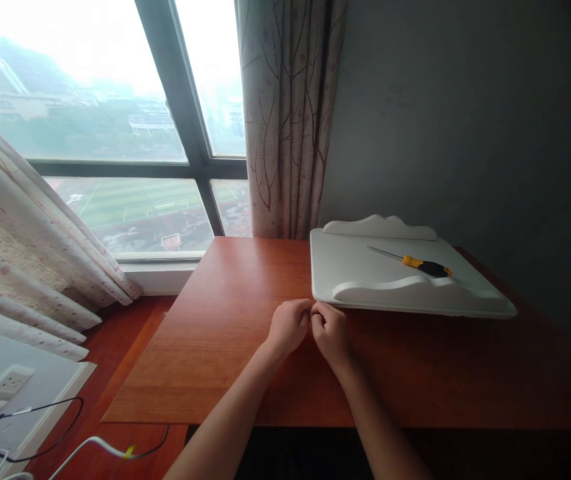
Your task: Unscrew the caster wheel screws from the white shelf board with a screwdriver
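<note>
My left hand [290, 325] and my right hand [331, 330] meet just in front of the near left corner of a white board [365, 257] with wavy raised sides. Both hands are closed, with the fingers curled and touching or nearly touching. Whatever lies between the fingertips, if anything, is hidden. On top of the board rests a screwdriver [428, 267] with a yellow and black handle, its metal shaft pointing to the left. Neither hand touches the screwdriver. Whether the fingers touch the board's edge, I cannot tell.
The board lies on a reddish-brown wooden table [205, 347]. A dark wall [465, 120] rises behind it. A patterned curtain [290, 120] hangs beside the window [135, 213]. Down at the left are a wall socket [12, 381] and loose cables [98, 440].
</note>
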Action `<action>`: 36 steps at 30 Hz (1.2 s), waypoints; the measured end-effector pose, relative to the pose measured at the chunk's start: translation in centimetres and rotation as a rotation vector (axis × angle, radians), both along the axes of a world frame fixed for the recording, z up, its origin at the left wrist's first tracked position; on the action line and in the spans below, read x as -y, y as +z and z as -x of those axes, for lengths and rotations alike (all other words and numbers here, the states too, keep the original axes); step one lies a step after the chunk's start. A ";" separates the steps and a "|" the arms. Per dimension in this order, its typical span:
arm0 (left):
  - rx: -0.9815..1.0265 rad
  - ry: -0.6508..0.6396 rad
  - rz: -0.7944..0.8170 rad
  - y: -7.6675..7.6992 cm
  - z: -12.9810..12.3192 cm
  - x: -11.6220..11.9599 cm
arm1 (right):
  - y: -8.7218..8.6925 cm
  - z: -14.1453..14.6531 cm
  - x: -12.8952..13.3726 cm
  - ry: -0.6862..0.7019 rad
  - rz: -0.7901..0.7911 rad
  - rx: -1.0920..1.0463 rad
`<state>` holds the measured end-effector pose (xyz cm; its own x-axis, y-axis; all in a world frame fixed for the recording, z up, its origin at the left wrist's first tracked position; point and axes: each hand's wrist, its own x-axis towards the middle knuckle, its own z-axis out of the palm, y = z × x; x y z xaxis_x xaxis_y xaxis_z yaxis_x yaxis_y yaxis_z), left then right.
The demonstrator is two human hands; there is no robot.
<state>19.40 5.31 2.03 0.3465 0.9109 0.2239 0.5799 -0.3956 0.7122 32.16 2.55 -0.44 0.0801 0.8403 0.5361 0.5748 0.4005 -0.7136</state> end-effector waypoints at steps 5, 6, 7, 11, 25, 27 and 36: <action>-0.010 0.001 0.006 0.1 0.0 0.0 | 0.0 0.0 0.0 -0.002 -0.004 0.002; -0.012 0.002 0.009 0.1 0.0 0.0 | 0.0 0.0 0.0 -0.002 -0.004 0.002; -0.015 0.002 0.011 0.1 0.0 0.0 | 0.0 0.0 0.0 -0.002 -0.004 0.003; -0.024 0.000 0.021 0.3 0.0 0.0 | 0.0 0.0 0.0 -0.005 -0.002 0.008; -0.038 0.001 0.019 0.1 0.0 0.0 | 0.1 0.0 0.0 -0.006 0.005 0.026; -0.040 0.002 0.019 0.1 0.0 0.0 | 0.1 0.0 0.0 -0.005 0.006 0.027; -0.060 0.007 0.022 0.4 0.0 0.1 | 0.2 0.0 0.0 -0.009 0.002 0.028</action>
